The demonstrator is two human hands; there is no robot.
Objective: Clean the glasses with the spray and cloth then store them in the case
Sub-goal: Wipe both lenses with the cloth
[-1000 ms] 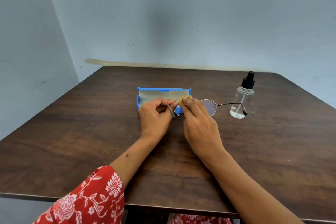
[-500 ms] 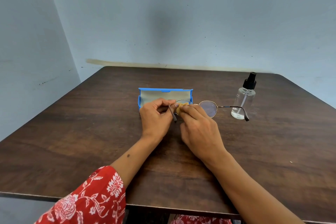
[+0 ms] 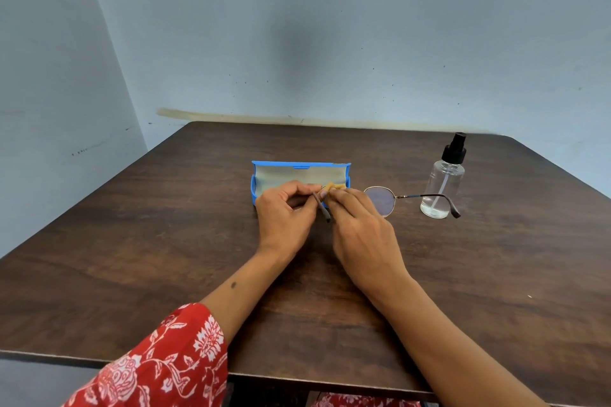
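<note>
Thin metal-framed glasses (image 3: 380, 200) are held just above the table's middle. My left hand (image 3: 284, 218) pinches the frame's left end, and that temple arm sticks down between my hands. My right hand (image 3: 360, 228) presses a small yellow cloth (image 3: 334, 188) onto the left lens, which is hidden by my fingers. The right lens and its temple reach out toward the spray bottle (image 3: 443, 182), a clear bottle with a black nozzle standing upright at the right. Behind my hands lies the open blue case (image 3: 297, 168) with a beige lining.
The dark wooden table (image 3: 165, 258) fills the view, its near edge by my red patterned sleeve (image 3: 158, 363). Pale blue walls close in behind and on the left.
My right hand's fingers have shifted slightly over the left lens with the cloth. The glasses tilted a little, the right temple tip dropping lower in front of the bottle.
</note>
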